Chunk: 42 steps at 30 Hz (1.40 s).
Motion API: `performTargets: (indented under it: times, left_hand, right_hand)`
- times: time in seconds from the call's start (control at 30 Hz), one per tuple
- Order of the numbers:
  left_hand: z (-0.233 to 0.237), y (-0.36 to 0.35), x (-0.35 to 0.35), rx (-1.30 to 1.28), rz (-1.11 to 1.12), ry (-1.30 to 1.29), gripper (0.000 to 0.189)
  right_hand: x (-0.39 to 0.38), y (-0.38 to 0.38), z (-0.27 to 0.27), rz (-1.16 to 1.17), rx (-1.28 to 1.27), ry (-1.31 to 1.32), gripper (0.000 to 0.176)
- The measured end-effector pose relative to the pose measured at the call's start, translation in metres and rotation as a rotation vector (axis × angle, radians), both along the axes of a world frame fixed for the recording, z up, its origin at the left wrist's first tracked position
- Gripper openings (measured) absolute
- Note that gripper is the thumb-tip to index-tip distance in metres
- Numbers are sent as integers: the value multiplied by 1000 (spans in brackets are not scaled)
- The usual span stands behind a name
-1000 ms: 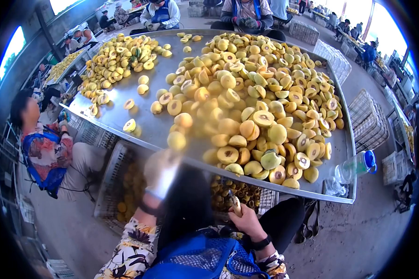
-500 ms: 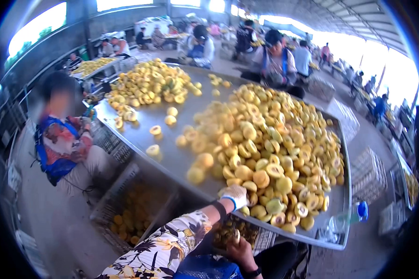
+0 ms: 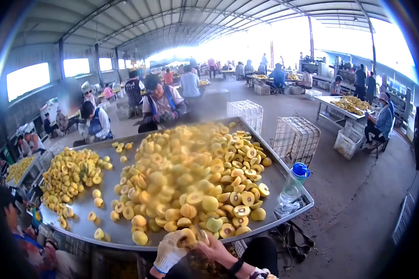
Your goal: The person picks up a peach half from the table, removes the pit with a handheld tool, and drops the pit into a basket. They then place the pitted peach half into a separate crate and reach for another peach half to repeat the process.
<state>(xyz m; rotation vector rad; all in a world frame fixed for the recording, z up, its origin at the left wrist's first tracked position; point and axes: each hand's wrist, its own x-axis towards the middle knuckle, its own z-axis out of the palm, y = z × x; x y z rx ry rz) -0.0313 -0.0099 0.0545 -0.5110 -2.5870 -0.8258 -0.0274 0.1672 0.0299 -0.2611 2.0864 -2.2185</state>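
Note:
My left hand (image 3: 169,253), in a white glove, holds a yellow fruit (image 3: 187,238) at the near edge of the metal table (image 3: 284,179). My right hand (image 3: 219,249) is bare, with a dark wrist band, and grips a small knife (image 3: 203,235) against that fruit. Just beyond both hands lies a big pile of halved yellow fruit (image 3: 195,172), pits showing. A smaller heap of fruit (image 3: 72,174) lies at the table's left end.
A clear water bottle with a blue cap (image 3: 293,182) stands at the table's right corner. Wire crates (image 3: 295,137) stand on the floor to the right. Seated people (image 3: 163,106) work across the table, and another person (image 3: 14,223) sits at the left.
My left hand reached out to the pile and came back with a fruit to my right hand. The view has tilted up from the table to the hall.

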Motion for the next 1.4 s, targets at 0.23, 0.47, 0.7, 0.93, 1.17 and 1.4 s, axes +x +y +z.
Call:
performTargets:
  times: [0.23,0.47,0.7,0.93,1.17,1.4]
  left_hand:
    - [7,15,14,803,-92,-269,46]
    - [-46,54,18,1025,129,-294,59]
    - [-16,41,16,1549,231,-451,47]
    - [-23,43,15,1471,287,-465,36]
    - [-43,44,15,740,217,-29,19]
    - [-38,19,0,480,18,-315,20]
  right_hand:
    - [-8,1,-9,-44,-339,-195,20]
    - [18,-21,-14,-258,-126,173,24]
    - [39,-6,9,-85,635,159,26]
    - [42,-8,-1,-33,757,140,22]
    - [49,-13,-2,10,662,50,18]
    - [43,0,-20,195,688,-62,22]
